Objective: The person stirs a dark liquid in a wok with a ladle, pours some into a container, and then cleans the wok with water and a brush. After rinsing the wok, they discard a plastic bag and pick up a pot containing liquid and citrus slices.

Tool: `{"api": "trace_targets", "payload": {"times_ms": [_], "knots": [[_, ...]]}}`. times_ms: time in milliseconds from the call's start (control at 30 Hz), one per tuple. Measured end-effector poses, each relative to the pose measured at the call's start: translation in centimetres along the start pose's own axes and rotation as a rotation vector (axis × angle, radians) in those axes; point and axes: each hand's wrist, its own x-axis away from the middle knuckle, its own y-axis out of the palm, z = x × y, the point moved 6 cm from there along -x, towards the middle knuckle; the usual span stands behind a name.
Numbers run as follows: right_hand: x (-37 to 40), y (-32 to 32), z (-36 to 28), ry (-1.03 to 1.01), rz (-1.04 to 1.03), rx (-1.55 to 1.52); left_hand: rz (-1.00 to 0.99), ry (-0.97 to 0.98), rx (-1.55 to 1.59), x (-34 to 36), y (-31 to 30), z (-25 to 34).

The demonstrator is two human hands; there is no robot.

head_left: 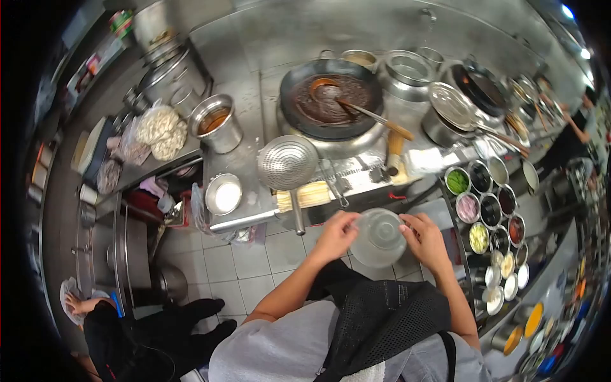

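Translucent bowl (379, 237) is held in midair over the floor (249, 256), just out from the desk's front edge, with 2 hands at opposite sides. The left hand (337, 236) pinches the rim on 1 side, and the right hand (425, 240) pinches it on the other, fingers curled. Left of the left hand, the handle of a perforated skimmer (287, 162) juts past the desk edge; beyond the right hand, rows of condiment tins (478, 253) stand close by. Open room lies below the bowl, down to pale square tiles. The desk (247, 162) is shiny stainless steel, carrying a steel pot (230, 130) of brown liquid, a small metal bowl (223, 194) and, farther back, a black wok (287, 95) of dark brown sauce with a ladle (369, 114) resting in it. At lower left, a person in black (127, 337) reaches toward a plastic bag. Round and cloudy, the held bowl shows rings at its base.
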Motion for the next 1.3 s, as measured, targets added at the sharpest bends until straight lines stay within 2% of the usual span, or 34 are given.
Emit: {"api": "trace_targets", "payload": {"times_ms": [33,100,167,233,300,367,433,500,567,600,633,667,700,767,800,833,867,933,967,1033,1067,1133,1167,1233,1267,1300], "knots": [[-2.7,0.5,-1.0,-0.068,-0.037,-0.09,0.104,-0.01,-0.036,-0.8,-3.4,-1.3],[-7.9,0.5,-1.1,-0.108,-0.013,-0.103,0.305,-0.23,0.169,-2.0,-10.1,-4.4],[-12.7,-0.1,-0.6,-0.11,-0.01,-0.104,0.572,-0.081,0.28,-4.1,-16.3,-8.1],[-17.3,-0.7,0.5,-0.128,0.044,-0.127,0.703,-0.161,-0.08,-5.1,-21.3,-13.1],[-21.9,-1.0,2.4,-0.222,0.107,-0.109,0.754,-0.223,-0.19,-7.1,-23.5,-17.8],[-26.3,-1.2,4.1,-0.215,0.129,-0.087,0.801,-0.285,-0.307,-7.9,-24.3,-19.0],[-30.2,-0.8,6.7,-0.22,0.149,0.003,0.875,-0.478,-0.088,-8.7,-23.4,-21.0],[-33.6,0.9,11.2,-0.166,0.049,0.128,0.931,-0.443,-0.159,-8.9,-22.8,-22.2],[-36.2,4.3,15.2,0.125,-0.262,-0.072,0.92,-0.63,-0.03,-8.9,-21.2,-21.8],[-37.0,6.9,17.2,0.175,-0.465,-0.205,0.939,-0.641,-0.033,-8.5,-20.5,-21.9],[-36.2,9.3,18.6,0.51,-0.66,-0.619,0.974,-0.635,0.042,-8.2,-20.0,-22.5],[-36.0,11.3,18.1,0.602,-0.871,-0.964,1.007,-0.614,0.117,-8.6,-19.7,-22.7],[-36.3,13.0,18.8,0.634,-0.981,-1.25,1.018,-0.607,0.115,-8.9,-19.2,-21.9],[-37.2,13.5,16.2,0.768,-1.029,-1.555,1.224,-0.62,-0.003,-7.4,-18.7,-19.3],[-38.2,14.2,15.8,0.797,-1.101,-1.716,1.234,-0.626,-0.012,-6.2,-18.2,-19.4],[-39.1,14.8,15.6,0.832,-1.17,-1.88,1.217,-0.66,-0.151,-4.6,-17.9,-19.5],[-39.7,14.3,15.5,0.842,-1.187,-1.882,1.195,-0.694,-0.289,-2.7,-17.4,-19.1],[-41.5,12.0,16.1,0.638,-1.002,-1.289,1.049,-0.762,-0.428,0.2,-15.7,-18.0],[-41.5,10.6,15.7,0.634,-1.013,-1.292,1.057,-0.764,-0.436,1.1,-14.6,-16.7],[-42.9,6.4,16.7,0.135,-0.746,-0.489,0.961,-0.968,-0.488,2.7,-11.8,-14.8],[-43.2,5.6,17.0,0.133,-0.758,-0.485,0.967,-0.979,-0.486,2.7,-11.0,-14.4],[-44.7,3.5,16.5,-0.102,-0.635,-0.452,0.947,-0.963,-0.408,3.0,-9.1,-14.6],[-45.2,3.4,16.3,-0.106,-0.642,-0.45,0.953,-0.968,-0.406,3.0,-8.6,-14.8],[-46.8,2.5,15.9,-0.091,-0.516,-0.432,0.867,-0.837,-0.46,1.6,-7.9,-15.0],[-47.6,2.6,15.7,-0.089,-0.514,-0.429,0.826,-0.921,-0.437,1.3,-7.8,-15.2],[-48.7,2.6,15.6,-0.078,-0.46,-0.367,0.822,-0.919,-0.432,0.9,-8.1,-14.7]]}}
